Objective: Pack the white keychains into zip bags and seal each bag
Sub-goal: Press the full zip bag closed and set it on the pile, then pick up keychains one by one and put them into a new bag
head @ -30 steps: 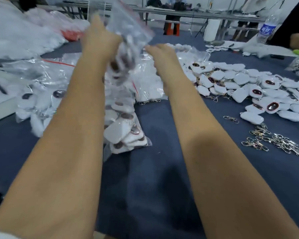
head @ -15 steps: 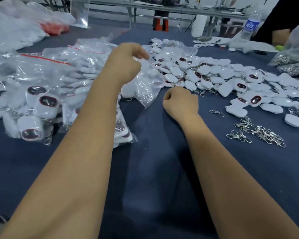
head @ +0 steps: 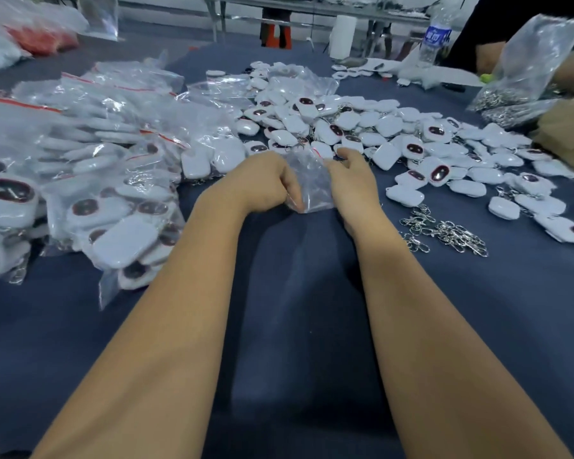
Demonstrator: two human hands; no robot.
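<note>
Empty zip bag [head: 309, 180] held between both hands: left hand [head: 262, 183] fingers curled on its left edge, right hand [head: 352, 180] gripping right edge. Keychain pile [head: 362, 127] just beyond. Right fingertips hidden behind bag

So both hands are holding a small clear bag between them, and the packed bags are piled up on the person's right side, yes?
Not quite. In the head view, the left hand and right hand do hold the small clear bag between them, but the packed bags are piled on the person's left side. On the right lie the loose white keychains.
</note>
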